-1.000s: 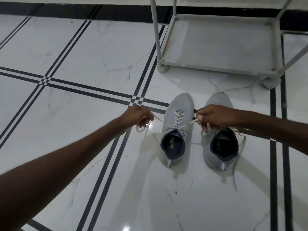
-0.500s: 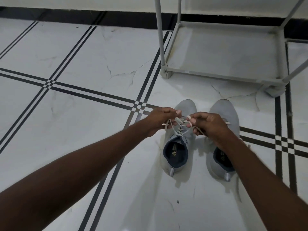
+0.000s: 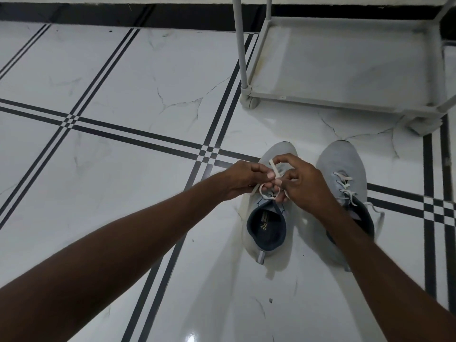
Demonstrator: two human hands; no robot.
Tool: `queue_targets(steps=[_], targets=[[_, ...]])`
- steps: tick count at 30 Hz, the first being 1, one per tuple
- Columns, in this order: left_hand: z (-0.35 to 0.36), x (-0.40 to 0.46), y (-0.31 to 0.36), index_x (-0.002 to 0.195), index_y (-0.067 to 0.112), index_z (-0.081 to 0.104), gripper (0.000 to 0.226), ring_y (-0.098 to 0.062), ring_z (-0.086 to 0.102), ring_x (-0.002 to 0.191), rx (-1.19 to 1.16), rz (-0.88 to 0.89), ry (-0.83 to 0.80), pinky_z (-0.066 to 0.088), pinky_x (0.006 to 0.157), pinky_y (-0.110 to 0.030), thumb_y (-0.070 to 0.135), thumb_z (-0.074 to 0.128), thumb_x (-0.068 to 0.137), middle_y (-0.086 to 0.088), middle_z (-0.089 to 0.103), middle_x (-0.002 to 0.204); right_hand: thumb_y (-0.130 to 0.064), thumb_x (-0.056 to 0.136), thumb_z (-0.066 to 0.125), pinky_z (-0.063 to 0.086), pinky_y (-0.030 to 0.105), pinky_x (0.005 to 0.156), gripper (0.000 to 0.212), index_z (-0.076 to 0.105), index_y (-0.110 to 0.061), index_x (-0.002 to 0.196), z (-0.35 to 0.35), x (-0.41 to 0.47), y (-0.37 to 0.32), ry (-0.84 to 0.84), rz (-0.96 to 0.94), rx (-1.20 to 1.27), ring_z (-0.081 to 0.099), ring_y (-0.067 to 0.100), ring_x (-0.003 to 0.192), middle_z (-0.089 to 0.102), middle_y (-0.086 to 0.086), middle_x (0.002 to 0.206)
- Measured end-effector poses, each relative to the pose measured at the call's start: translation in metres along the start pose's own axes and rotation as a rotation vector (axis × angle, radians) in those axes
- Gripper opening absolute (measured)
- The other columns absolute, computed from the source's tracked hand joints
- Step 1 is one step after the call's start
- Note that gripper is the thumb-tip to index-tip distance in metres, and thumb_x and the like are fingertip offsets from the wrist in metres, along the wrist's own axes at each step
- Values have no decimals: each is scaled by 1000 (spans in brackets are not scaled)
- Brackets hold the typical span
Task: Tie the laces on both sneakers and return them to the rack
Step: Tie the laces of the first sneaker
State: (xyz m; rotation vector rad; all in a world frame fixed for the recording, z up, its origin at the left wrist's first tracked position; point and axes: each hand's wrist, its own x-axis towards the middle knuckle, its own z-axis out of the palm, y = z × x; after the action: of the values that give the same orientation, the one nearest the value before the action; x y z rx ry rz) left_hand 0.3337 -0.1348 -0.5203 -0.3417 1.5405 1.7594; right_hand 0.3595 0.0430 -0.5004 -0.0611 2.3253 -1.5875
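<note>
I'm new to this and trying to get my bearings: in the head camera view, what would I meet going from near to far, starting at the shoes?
Left sneaker → the left hand and right hand pinching its laces → bare floor → rack → dark strip at the wall.

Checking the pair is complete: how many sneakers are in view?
2. The left sneaker sits on the floor under both hands; the right sneaker stands beside it, partly hidden by the right forearm. None on the rack.

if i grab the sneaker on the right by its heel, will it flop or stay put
The right sneaker probably keeps its shape: the sole looks firm, though the knit upper may give. It looks light. Its untied lace trails on the floor and would likely dangle.
</note>
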Motion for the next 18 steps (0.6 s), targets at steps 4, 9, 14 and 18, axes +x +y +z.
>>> queue_targets(steps=[4, 9, 14, 18], targets=[[0, 1, 0, 95, 3, 68, 12, -18, 61, 83, -52, -38, -71, 54, 73, -22, 4, 56, 96, -18, 63, 99, 2, 86, 65, 60, 41, 52, 34, 64, -23, 109, -2, 6, 6, -12, 3, 24, 71, 27, 50, 72, 17, 75], [6, -4, 3, 104, 1, 66, 17, -8, 61, 66, -76, -58, -101, 50, 64, -16, 15, 57, 98, -6, 68, 83, 5, 86, 66, 53, 31, 46, 26, 57, -8, 106, -5, 12, 11, -119, 23, 136, 61, 22, 45, 67, 16, 65], [10, -3, 3, 99, 3, 64, 19, -7, 63, 62, -90, -26, -83, 50, 61, -14, 13, 48, 102, -2, 69, 74, 2, 87, 67, 49, 23, 47, 22, 50, -1, 101, -5, 16, 19, -193, 121, 341, 56, 17, 51, 65, 14, 69], [7, -8, 5, 98, 8, 65, 24, -11, 58, 70, -110, -28, -108, 46, 69, -22, 14, 43, 104, -5, 68, 84, 3, 88, 64, 49, 23, 48, 20, 48, -8, 92, -6, 21, 23, -207, 163, 452, 54, 19, 52, 65, 14, 67]])
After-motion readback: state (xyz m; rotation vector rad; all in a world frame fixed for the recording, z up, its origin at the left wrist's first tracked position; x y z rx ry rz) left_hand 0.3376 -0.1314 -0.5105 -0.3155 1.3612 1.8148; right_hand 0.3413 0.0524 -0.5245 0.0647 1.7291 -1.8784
